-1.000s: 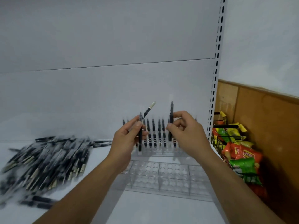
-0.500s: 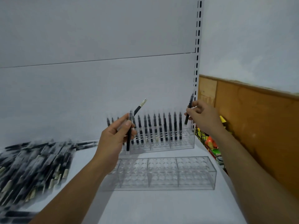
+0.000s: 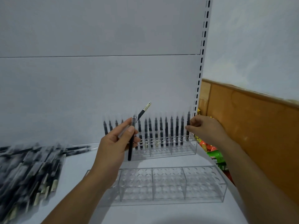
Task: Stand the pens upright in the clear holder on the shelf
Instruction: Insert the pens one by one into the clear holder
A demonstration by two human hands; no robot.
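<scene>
The last pen, slim and dark, stands upright in the right end of the far clear holder. The right hand pinches its barrel between the thumb and the curled fingertips. To the left of this hand a row of pens of the same kind stands in the back holes of the holder, all upright and close side by side, and the row runs on behind the left hand. The holder is a long box of transparent plastic with thin dividing walls and round holes in the top. The left hand is closed around two pens: one hangs almost vertical under the thumb, black and round, and the second pen points up and to the right from behind the fingers, with a pale label at its upper end. Below both hands, nearer to the person, lies a second clear holder of the same shape; its holes show as rows of circles. Both holders stand on a smooth white shelf. Far to the left of the left hand a loose pile of pens lies flat and blurred. Behind the hands is a plain white back panel, with a slotted metal upright above the right hand. Beyond the right forearm are glossy snack packets in orange and green, and a brown wooden board.
</scene>
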